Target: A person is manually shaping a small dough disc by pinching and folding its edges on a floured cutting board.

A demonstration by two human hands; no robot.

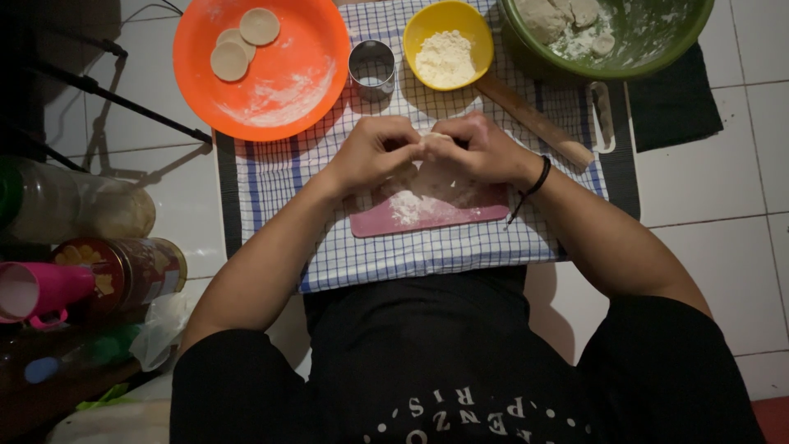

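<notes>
Pinching a small piece of dough (433, 138) between the fingertips of my left hand (374, 152) and right hand (483, 148), I work above the floured pink board (427, 215), on a checked cloth (427, 255), beside a rolling pin (534, 119)

only one view is looking on here, a camera sitting on the person's head and pointing almost straight down. it is taking in the person's own chest and forearms along the bottom edge, the checked cloth (427, 255) filling the middle, and the orange plate (288, 90) and green bowl (649, 57) running along the top. it is hanging fairly close over the work.
</notes>
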